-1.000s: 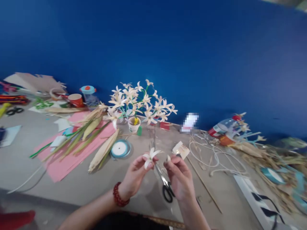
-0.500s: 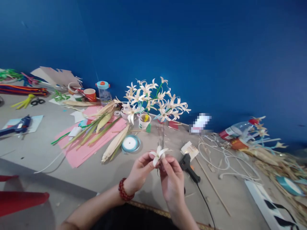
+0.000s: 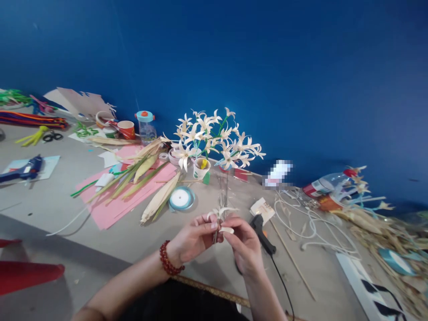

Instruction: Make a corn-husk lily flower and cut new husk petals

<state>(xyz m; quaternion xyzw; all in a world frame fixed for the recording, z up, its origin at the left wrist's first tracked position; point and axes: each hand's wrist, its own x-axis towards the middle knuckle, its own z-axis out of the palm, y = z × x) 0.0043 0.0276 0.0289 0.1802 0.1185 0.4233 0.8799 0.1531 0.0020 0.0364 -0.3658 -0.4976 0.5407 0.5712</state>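
Note:
A white flower with curling petals (image 3: 223, 210) is held up in front of me, above the table. My left hand (image 3: 191, 238), with a red bead bracelet (image 3: 166, 258) on its wrist, is closed on the flower just under its petals. Thin wire-like stems stick out above and below its fingers. On the other side, my right hand (image 3: 246, 244) pinches one pale petal (image 3: 227, 230) that curls downward; whether it is joined to the flower I cannot tell. Behind both hands, many similar white flowers (image 3: 195, 133) on green stems rise from a paper cup (image 3: 201, 168).
A black glue gun (image 3: 263, 234) with its cord lies just right of my right hand, beside a thin stick (image 3: 294, 261). A ribbon spool (image 3: 181, 198), corn husks (image 3: 160, 198) and pink paper (image 3: 100, 214) lie leftward. White cable (image 3: 312, 223) and a bottle (image 3: 326, 183) are rightward.
The flower has tipped so its petals show from the side rather than face-on. My right hand has shifted slightly right and pinches a petal below the flower.

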